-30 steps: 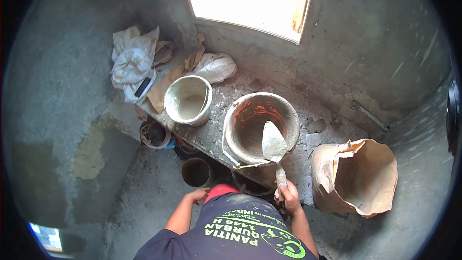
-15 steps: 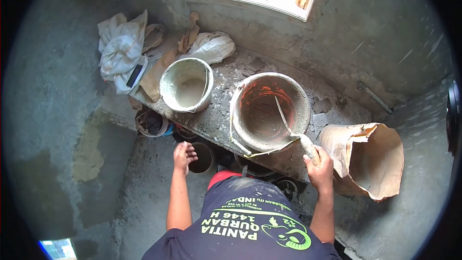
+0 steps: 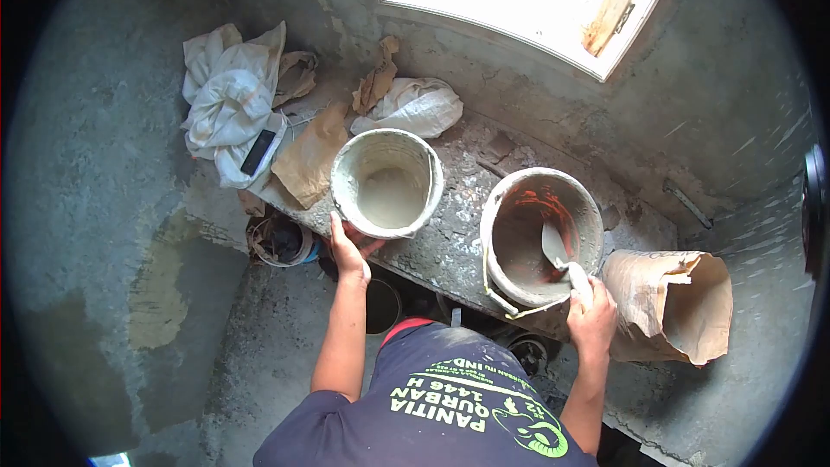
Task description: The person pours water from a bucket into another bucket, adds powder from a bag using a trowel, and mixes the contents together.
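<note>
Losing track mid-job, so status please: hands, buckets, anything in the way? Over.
Left hand open at near side of pale bucket. Right hand gripping trowel, blade inside red-stained bucket. Paper sack close by right hand; nothing seen blocking trowel.

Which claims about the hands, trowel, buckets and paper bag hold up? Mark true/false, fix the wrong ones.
1. The right hand holds a trowel. True.
2. The left hand is at the near side of the left bucket. True.
3. The trowel's blade lies on the ledge. False: it is inside the right bucket.
4. An open paper bag is right of both buckets. True.
5. The left bucket lies on its side. False: it stands upright.
6. Both hands grip the trowel. False: only the right does.
</note>
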A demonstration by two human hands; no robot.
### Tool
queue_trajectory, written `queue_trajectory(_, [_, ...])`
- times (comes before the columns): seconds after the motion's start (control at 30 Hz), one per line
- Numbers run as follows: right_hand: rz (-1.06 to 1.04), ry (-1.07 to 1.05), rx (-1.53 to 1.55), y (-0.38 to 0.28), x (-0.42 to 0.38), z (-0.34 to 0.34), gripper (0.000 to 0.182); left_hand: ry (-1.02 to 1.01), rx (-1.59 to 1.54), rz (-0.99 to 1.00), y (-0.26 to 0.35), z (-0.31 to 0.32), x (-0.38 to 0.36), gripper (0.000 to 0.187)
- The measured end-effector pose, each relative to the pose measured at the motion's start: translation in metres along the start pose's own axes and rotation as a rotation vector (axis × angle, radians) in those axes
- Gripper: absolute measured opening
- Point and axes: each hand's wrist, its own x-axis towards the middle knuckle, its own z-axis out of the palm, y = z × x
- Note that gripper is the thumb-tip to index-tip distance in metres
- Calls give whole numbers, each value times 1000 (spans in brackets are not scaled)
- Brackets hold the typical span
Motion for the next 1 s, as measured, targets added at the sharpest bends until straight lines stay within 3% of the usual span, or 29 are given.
queue_trajectory(0.17, [79, -44, -5, -35, -18, 4, 39, -83, 143, 5, 10, 7, -1, 54])
queue_trajectory(0.23, [76, -32, -52, -48, -23, 4, 40, -39, 49, 46, 4, 11, 14, 31])
queue_trajectory(0.3, [153, -60, -38, -58, -28, 5, 41, -34, 40, 212, -15, 2, 41, 23])
queue_trajectory(0.43, [36, 216, -104, -74, -28, 12, 36, -17, 81, 211, -20, -6, 46, 16])
queue_trajectory(0.5, [-181, 365, 62, -85, -33, 18, 31, -27, 89, 188, -17, -10, 45, 15])
queue_trajectory(0.6, [-452, 83, 357, -110, -44, 29, 24, -110, 15, 250, -8, -8, 49, 15])
queue_trajectory(0.67, [-424, -229, 622, -120, -48, 43, 24, -149, 4, 241, -2, -11, 56, 17])
queue_trajectory(0.77, [-498, -514, 573, -117, -49, 62, 28, -184, 42, 243, 27, 1, 39, 16])
queue_trajectory(1.0, [-372, -700, 677, -91, -50, 66, 33, -296, 11, 225, 80, 16, -8, 19])
